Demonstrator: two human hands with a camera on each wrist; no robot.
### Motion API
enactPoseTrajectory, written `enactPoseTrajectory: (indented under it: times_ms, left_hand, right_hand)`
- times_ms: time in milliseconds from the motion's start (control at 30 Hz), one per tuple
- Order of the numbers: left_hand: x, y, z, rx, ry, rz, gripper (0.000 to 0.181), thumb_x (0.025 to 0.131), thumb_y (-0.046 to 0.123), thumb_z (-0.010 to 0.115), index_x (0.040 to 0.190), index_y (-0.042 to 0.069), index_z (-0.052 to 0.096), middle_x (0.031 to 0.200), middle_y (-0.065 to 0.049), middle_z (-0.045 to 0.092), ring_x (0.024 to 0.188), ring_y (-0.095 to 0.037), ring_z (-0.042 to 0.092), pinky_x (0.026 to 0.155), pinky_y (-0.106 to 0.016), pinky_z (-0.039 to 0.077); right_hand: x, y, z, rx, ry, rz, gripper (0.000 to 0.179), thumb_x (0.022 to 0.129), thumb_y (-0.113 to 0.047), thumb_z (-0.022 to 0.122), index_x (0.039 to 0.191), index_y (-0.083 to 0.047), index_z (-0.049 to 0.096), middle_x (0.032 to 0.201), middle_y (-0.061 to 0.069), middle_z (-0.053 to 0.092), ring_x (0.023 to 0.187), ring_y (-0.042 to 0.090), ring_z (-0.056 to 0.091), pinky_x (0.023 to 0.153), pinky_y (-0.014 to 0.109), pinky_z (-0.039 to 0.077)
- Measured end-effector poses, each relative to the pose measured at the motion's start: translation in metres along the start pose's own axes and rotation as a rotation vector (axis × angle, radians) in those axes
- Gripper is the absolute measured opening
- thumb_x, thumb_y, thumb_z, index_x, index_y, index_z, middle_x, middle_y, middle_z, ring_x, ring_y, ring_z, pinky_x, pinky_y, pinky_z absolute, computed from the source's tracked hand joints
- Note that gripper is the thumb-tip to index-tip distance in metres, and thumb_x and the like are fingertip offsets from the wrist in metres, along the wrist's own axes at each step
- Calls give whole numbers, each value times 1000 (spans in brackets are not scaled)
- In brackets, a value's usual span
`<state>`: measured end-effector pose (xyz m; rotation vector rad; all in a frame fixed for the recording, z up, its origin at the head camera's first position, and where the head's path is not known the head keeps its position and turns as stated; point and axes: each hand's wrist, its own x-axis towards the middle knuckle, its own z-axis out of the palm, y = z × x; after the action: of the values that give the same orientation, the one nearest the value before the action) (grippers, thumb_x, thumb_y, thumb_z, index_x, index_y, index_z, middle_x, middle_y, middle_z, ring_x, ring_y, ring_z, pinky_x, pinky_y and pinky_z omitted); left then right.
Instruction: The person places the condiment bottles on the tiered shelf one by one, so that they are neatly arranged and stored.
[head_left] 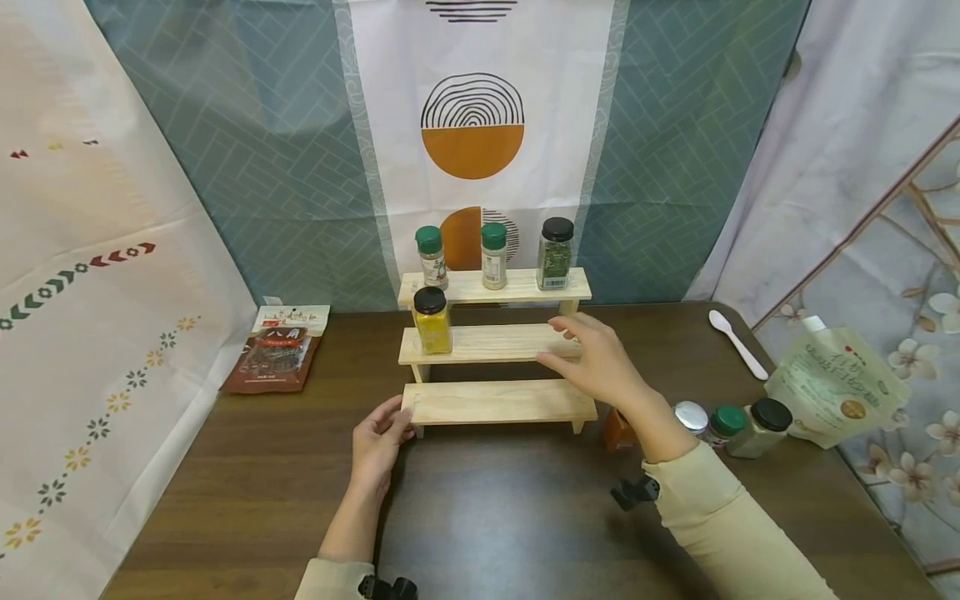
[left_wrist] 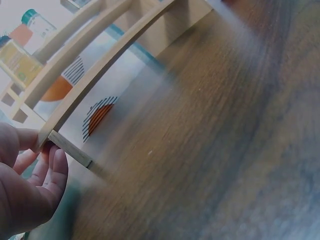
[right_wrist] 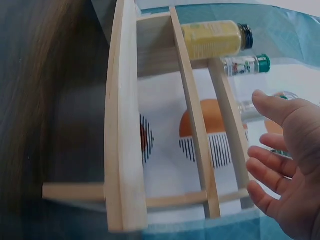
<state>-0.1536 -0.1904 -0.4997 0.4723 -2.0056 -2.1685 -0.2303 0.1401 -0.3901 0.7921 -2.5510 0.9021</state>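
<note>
A three-tier wooden spice rack [head_left: 502, 402] stands on the dark table. My left hand [head_left: 375, 442] pinches the left end of its lowest tier, thumb on top and fingers beneath, as the left wrist view shows. Over the right end of the middle tier hovers my right hand [head_left: 596, 358], fingers spread and holding nothing. A yellow spice jar [head_left: 432, 323] with a black cap sits at the left of the middle tier. The top tier bears two green-capped jars, one at left [head_left: 432, 258] and one mid-shelf [head_left: 493, 257], plus a black-capped jar of green herbs [head_left: 555, 254] at right.
Right of the rack stand a silver-lidded jar [head_left: 690, 416], a green-lidded jar [head_left: 725, 423] and a black-lidded jar [head_left: 759, 429]. Beyond them are a spouted pouch [head_left: 840, 383] and a white spoon [head_left: 738, 344]. A reddish-brown item [head_left: 618, 432] is partly hidden by my right arm. A brown packet [head_left: 277, 350] lies left.
</note>
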Motion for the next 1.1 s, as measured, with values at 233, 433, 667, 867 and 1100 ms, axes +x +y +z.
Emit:
enactPoseTrajectory:
  times_ms: [233,433,667,867,1100]
  left_hand:
    - [-1,0,1,1,-1,-5,38,98,1,66,135,-5,60,102,-10,71,79,-11,66,71,-22,58]
    - [-2,0,1,8,2,-5,37,98,1,66,134,-5,61,102,-11,71,79,-10,66,71,-21,58]
    - [0,-1,0,6,1,0,37,98,1,66,134,-6,60,99,-9,71,78,-9,66,70,-22,58]
    - [1,-3,-1,3,19,6,34,97,2,67,131,-4,63,94,-5,71,77,-12,67,70,-24,59]
    - [2,-3,0,2,18,10,34,97,3,67,130,-5,63,98,-7,72,77,-12,67,70,-24,59]
  right_hand:
    - [-22,18,-13,-10,0,-21,53,83,-24,86,125,2,66,114,15,67,92,29,59,78,46,53]
    - [-41,33,-26,-31,-25,-7,49,83,-23,86,122,1,67,110,11,68,97,28,61,82,49,55]
    - [-62,46,-37,-90,-78,28,47,84,-25,85,121,-1,68,110,10,68,96,29,65,80,50,57]
    - [-76,51,-48,-109,-148,41,51,84,-33,85,122,-4,68,108,7,69,96,28,65,80,49,56]
    - [-89,58,-56,-78,-215,8,56,78,-33,90,121,-3,69,107,4,72,91,20,64,77,44,56]
